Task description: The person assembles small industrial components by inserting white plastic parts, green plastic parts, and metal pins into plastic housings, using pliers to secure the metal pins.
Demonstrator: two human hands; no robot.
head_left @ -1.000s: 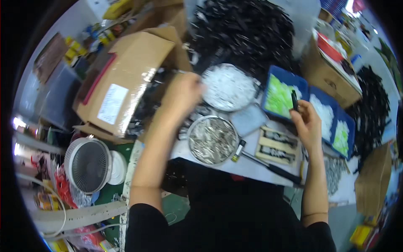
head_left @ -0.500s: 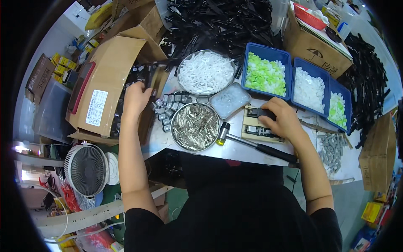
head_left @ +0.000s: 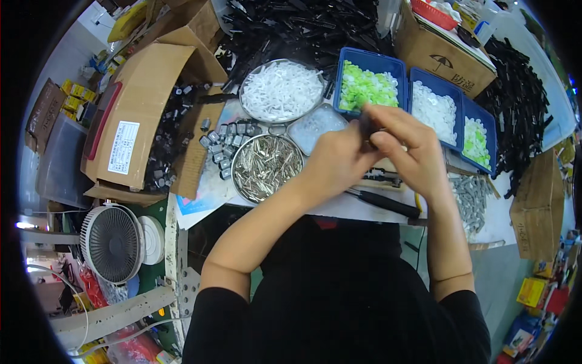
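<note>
Assembly at the counter (head_left: 388, 209), seen from the head camera. The left hand (head_left: 336, 161) and the right hand (head_left: 409, 148) meet above the front of the counter, and the grip of both closes on one small dark part (head_left: 367, 125), pinched between the fingertips; its exact shape cannot be told, for the fingers cover most of it. Just beyond the grip stands a blue bin of green pieces (head_left: 367, 85), with two more blue bins (head_left: 461, 121) off to the grip's right. To the grip's left lie a round metal dish of silvery pins (head_left: 264, 167) and, beyond it, a round dish of white plastic pieces (head_left: 280, 91); a clear lid (head_left: 315, 124) rests between them, close to the left knuckles. Just under the hands, toward the body, lies a dark-handled tool (head_left: 382, 200).

For clean work at this step, the judgement is that the part is best kept low over the counter, so that a slip drops it near the dishes and not to the floor. The two grips should press squarely against one another, without twist, and the thumbs should stay clear of the joint so that the fit can be checked by eye.
</note>
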